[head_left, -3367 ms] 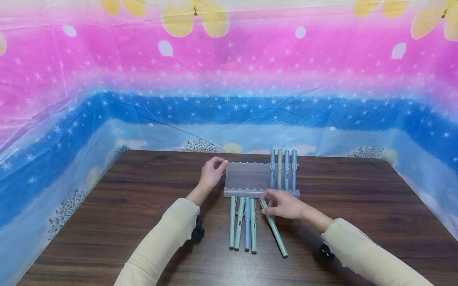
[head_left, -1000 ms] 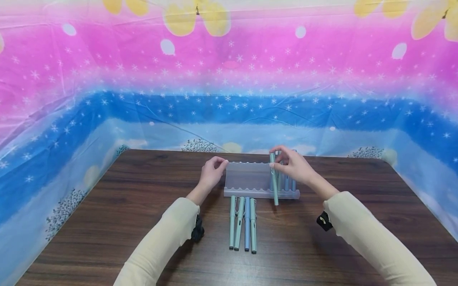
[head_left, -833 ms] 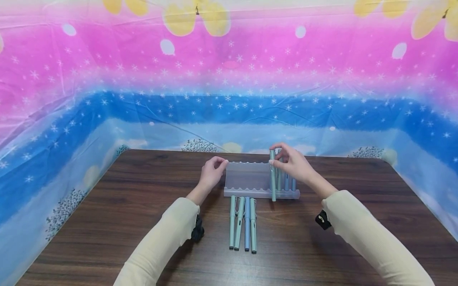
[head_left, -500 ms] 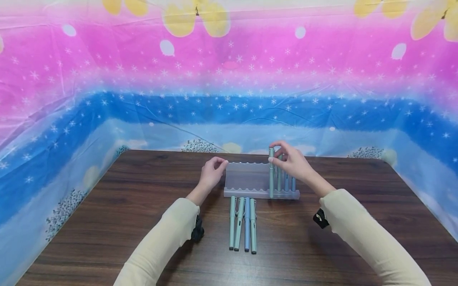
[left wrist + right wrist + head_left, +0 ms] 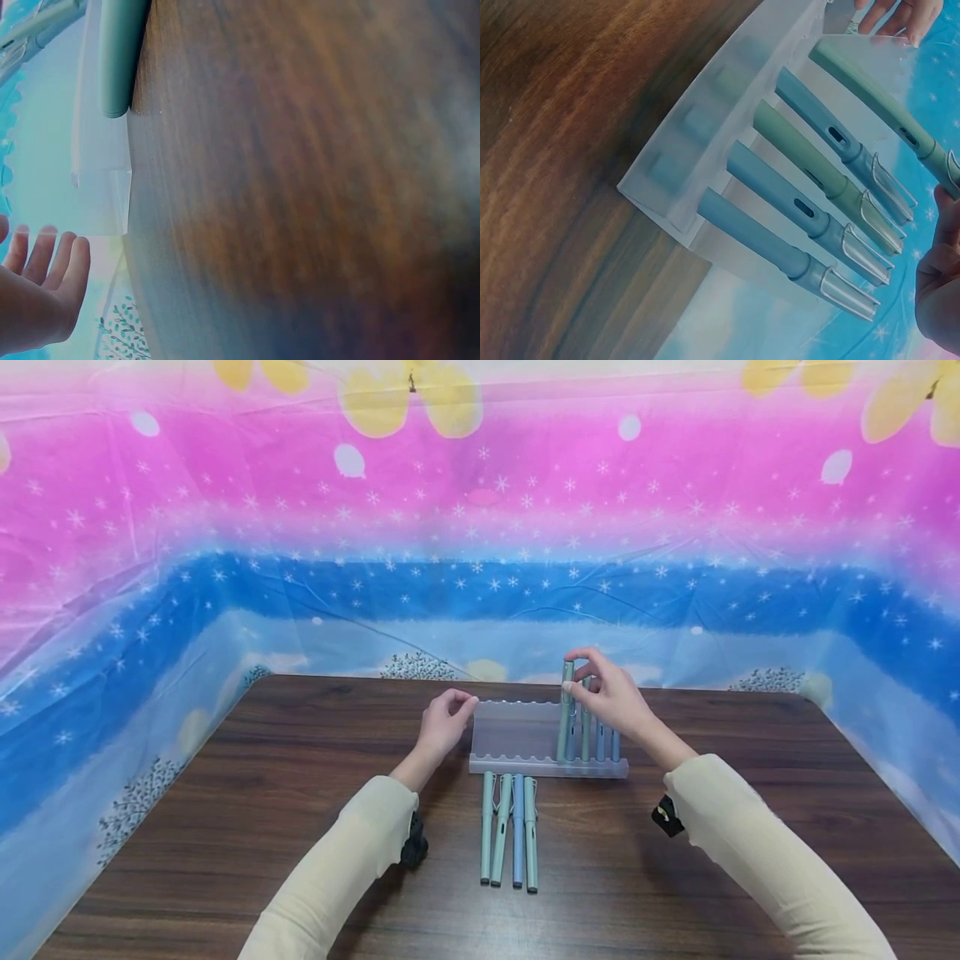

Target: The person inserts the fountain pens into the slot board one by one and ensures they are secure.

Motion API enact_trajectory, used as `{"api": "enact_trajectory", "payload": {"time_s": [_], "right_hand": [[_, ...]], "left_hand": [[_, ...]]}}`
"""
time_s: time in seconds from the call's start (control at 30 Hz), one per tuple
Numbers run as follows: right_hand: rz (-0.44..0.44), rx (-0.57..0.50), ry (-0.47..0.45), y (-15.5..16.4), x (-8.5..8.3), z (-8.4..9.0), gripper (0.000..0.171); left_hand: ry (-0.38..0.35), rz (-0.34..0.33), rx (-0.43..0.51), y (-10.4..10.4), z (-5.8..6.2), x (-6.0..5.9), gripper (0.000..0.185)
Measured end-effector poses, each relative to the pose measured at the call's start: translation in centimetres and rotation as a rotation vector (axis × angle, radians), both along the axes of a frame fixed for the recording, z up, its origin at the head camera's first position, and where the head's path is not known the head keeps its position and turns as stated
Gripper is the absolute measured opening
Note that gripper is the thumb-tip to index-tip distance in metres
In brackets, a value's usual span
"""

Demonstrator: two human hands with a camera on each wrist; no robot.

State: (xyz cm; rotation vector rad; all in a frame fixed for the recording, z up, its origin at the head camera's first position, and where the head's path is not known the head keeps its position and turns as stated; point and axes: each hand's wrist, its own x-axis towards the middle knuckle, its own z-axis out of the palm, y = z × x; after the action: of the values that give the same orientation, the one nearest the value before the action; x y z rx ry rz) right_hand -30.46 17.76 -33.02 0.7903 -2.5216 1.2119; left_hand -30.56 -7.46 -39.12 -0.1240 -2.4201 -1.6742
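A clear pen rack (image 5: 517, 731) with notched edges stands on the table. At its upper left corner my left hand (image 5: 444, 722) pinches the side edge between thumb and fingers. My right hand (image 5: 611, 697) holds a green pen (image 5: 564, 731) by its cap, cap end up. In the right wrist view, the green pen (image 5: 870, 90) leans over the rack, its lower end close to the front ledge, left of the seated pens. Several capped pens, blue ones and a green pen (image 5: 802, 146), fill the slots at the right end.
In front of the rack several pens lie side by side on the wooden table (image 5: 300, 752): green pens (image 5: 487, 831) and a blue pen (image 5: 518, 831). A patterned cloth backdrop (image 5: 480, 593) surrounds the table's back and sides.
My right hand picked up the green pen from the table, raised it to the rack and shifted it slightly left and up, beside the seated pens. The left hand stayed put.
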Motion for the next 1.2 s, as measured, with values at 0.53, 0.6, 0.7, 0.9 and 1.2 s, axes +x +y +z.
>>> {"api": "enact_trajectory", "payload": {"time_s": [0.53, 0.6, 0.7, 0.9, 1.2], "right_hand": [[-0.023, 0.020, 0.153, -0.3, -0.2, -1.6, 0.033], [-0.026, 0.035, 0.152, -0.4, -0.2, -1.7, 0.033], [-0.024, 0.047, 0.147, -0.4, -0.3, -1.8, 0.034], [-0.007, 0.059, 0.118, -0.3, -0.4, -1.9, 0.032], [0.006, 0.046, -0.002, -0.3, -0.5, -2.1, 0.032]], "left_hand": [[-0.014, 0.001, 0.000, 0.0, 0.0, 0.0, 0.022], [-0.014, 0.003, -0.003, 0.0, 0.0, 0.0, 0.021], [-0.017, 0.003, -0.001, 0.0, 0.0, 0.0, 0.021], [-0.016, -0.002, 0.003, 0.0, 0.1, 0.0, 0.022], [-0.010, 0.004, 0.000, 0.0, 0.0, 0.0, 0.022]]}}
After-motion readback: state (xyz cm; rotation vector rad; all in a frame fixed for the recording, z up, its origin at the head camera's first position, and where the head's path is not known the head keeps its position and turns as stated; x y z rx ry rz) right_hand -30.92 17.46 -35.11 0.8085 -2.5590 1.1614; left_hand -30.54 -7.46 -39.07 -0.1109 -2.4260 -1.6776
